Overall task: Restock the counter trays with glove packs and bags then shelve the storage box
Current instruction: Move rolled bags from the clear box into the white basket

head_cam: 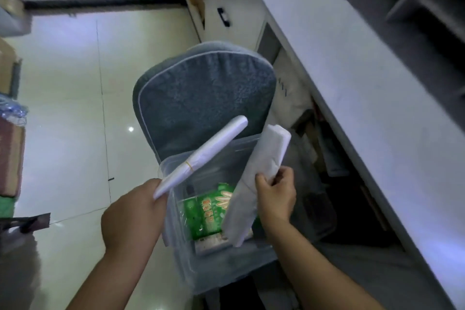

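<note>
A clear plastic storage box rests on a chair with a grey-blue cushion. Inside the box lies a green glove pack. My left hand is shut on a thin white roll of bags, bound by a rubber band and pointing up to the right over the box. My right hand is shut on a thicker folded bundle of white bags that slants across the box's right side.
A long white counter runs down the right, with dark open shelves under it. White drawers with black handles stand beyond the chair. Glossy tiled floor lies to the left, with boxes and wrapped goods along the left edge.
</note>
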`<state>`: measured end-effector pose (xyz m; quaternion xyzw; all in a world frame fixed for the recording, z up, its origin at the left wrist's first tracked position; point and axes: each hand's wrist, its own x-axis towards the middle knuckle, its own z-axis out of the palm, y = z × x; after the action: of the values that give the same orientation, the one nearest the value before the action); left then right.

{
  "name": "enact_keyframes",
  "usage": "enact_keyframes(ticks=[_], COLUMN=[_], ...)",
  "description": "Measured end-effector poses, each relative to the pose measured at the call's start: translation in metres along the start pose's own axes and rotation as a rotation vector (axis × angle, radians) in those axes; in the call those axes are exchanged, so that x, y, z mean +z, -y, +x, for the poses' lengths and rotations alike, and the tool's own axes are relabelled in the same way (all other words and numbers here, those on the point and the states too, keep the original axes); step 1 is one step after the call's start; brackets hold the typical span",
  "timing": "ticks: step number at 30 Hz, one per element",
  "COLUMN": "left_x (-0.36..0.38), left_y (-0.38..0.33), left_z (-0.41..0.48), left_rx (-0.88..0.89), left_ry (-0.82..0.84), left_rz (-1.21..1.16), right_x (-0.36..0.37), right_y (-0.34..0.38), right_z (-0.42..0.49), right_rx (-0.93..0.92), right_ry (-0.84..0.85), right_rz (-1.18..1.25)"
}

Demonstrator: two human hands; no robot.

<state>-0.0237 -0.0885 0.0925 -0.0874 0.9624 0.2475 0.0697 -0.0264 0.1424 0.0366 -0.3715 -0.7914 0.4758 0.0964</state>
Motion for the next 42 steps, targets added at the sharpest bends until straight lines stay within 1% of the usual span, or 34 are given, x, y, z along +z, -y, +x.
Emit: enact_keyframes(ticks=[2,4,6,9,13,15,19,21,22,25,28,30,33,38,42], left_x=[-0.017,-0.029,-0.036,-0.040,-0.037,-0.031,-0.012,-0.001,0.004,0.007,0.017,0.027,0.040,0.061,0.081], left_y=[-0.015,-0.033,-0.054,-0.083,-0.121,-0.139,-0.188,-0.214,-0.226,-0.259,-0.297,-0.324,-0.363,-0.412,-0.430], left_z=[-0.015,-0.028,-0.039,-0.057,-0.084,-0.094,-0.108,-0.122,-0.132,-0.168,-0.197,-0.211,-0.229,-0.246,-0.250], left_rx=[0.064,0.120,0.193,0.353,0.482,0.532,0.567,0.597,0.631,0.767,0.793,0.811,0.832,0.840,0.787], left_ry=[-0.023,-0.034,-0.011,-0.041,0.014,0.063,0.281,0.350,0.353,0.242,0.242,0.241,0.236,0.175,0.190], left_rz=[-0.038,-0.047,-0.131,-0.079,-0.154,-0.137,-0.152,-0.161,-0.155,-0.206,-0.272,-0.302,-0.343,-0.331,-0.324], right_x=[-0.042,-0.083,-0.122,-0.182,-0.252,-0.283,-0.338,-0.366,-0.381,-0.433,-0.488,-0.520,-0.549,-0.552,-0.538], right_y=[0.021,0.034,0.042,0.044,0.035,0.027,0.006,-0.007,-0.013,-0.030,-0.044,-0.051,-0.061,-0.087,-0.112], right_z=[-0.015,-0.027,-0.038,-0.056,-0.083,-0.095,-0.114,-0.119,-0.121,-0.122,-0.112,-0.096,-0.061,-0.001,0.025], right_rx=[-0.070,-0.102,-0.106,-0.107,-0.102,-0.099,-0.052,-0.024,-0.013,0.021,0.009,0.011,0.052,0.214,0.313], right_ry=[-0.042,-0.095,-0.150,-0.266,-0.413,-0.486,-0.616,-0.683,-0.723,-0.851,-0.940,-0.951,-0.898,-0.643,-0.518], right_rz=[0.027,0.096,0.160,0.194,0.211,0.183,0.194,0.219,0.232,0.280,0.334,0.335,0.288,0.303,0.304])
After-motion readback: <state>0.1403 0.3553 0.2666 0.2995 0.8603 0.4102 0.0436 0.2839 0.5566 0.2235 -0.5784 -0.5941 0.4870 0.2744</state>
